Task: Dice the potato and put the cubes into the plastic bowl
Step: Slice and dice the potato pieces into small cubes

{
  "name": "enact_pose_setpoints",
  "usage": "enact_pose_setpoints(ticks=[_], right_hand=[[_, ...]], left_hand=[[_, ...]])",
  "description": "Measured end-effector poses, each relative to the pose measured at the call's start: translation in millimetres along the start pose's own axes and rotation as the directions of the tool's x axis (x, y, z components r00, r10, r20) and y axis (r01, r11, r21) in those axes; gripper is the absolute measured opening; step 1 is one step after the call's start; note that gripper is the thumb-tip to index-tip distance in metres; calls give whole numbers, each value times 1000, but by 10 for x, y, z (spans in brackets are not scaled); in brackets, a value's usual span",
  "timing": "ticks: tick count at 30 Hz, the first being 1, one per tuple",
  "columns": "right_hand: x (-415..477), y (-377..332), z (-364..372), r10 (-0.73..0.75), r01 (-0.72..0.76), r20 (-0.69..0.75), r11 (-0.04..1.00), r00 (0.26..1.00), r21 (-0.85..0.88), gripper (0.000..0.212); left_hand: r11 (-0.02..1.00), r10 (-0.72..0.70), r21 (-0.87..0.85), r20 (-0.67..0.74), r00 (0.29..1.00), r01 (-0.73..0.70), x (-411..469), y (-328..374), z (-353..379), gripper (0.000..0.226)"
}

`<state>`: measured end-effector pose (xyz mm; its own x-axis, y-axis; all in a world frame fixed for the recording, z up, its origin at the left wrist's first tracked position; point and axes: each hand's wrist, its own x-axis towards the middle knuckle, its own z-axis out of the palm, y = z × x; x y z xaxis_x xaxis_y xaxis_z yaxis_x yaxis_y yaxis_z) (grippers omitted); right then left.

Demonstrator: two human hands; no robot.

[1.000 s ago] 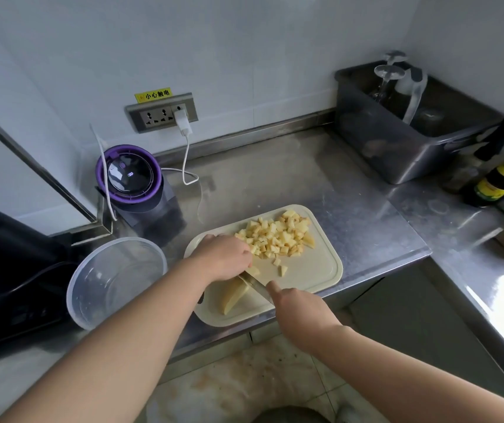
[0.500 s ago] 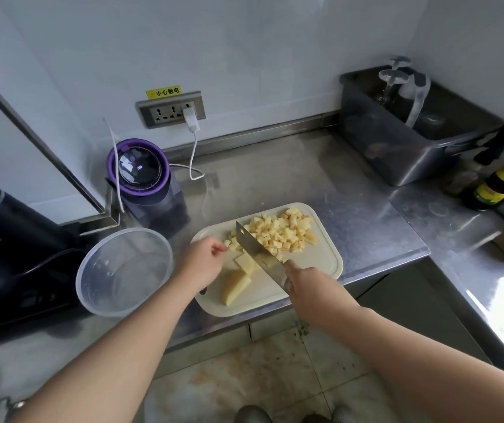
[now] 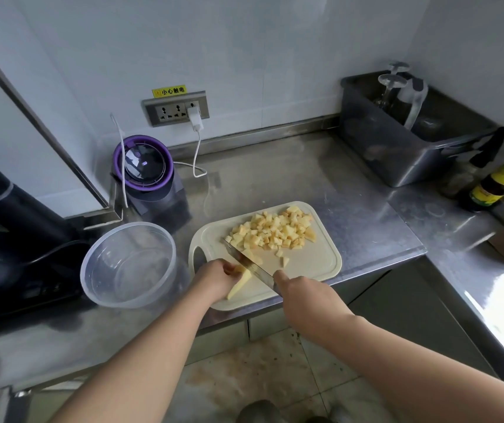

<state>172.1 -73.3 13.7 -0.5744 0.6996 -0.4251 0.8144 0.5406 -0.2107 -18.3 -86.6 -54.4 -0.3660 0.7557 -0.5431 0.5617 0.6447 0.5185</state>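
Note:
A cream cutting board (image 3: 314,264) lies on the steel counter. A heap of yellow potato cubes (image 3: 275,232) covers its far half. At the near left, my left hand (image 3: 215,277) holds down a remaining potato strip (image 3: 240,285). My right hand (image 3: 302,296) grips the handle of a knife (image 3: 246,262), whose blade crosses the strip right beside my left fingers. The clear plastic bowl (image 3: 128,267) stands left of the board with nothing in it.
A purple-rimmed appliance (image 3: 143,166) with a white cable stands behind the bowl. A black appliance (image 3: 6,221) fills the far left. A dark tub (image 3: 403,141) and bottles (image 3: 501,181) sit at the back right. The counter edge runs just below the board.
The knife went up and back down onto the strip. My left hand shifted along the strip towards me, and the camera moved.

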Motion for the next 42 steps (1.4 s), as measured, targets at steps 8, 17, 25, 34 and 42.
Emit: enact_pose_setpoints(ticks=[8,17,25,34,42], right_hand=[[-43,-72,-32,-23,23,21,1000,1000,-5,56],[28,-144,58,-37,37,26,999,999,-9,45],[222,-43,191,-45,42,95,999,994,30,48],[260,75,227,8,-11,59,998,998,56,43],[216,124,26,-7,6,13,999,1000,43,47]], left_hand=[[999,4,42,-32,999,-3,15,-5,37,42],[998,8,57,-54,998,-5,65,-35,66,37],[997,20,74,-35,999,-18,68,-65,53,36],[998,56,3,-8,998,-56,13,-65,11,31],[997,69,48,-26,997,-68,-9,-63,28,42]])
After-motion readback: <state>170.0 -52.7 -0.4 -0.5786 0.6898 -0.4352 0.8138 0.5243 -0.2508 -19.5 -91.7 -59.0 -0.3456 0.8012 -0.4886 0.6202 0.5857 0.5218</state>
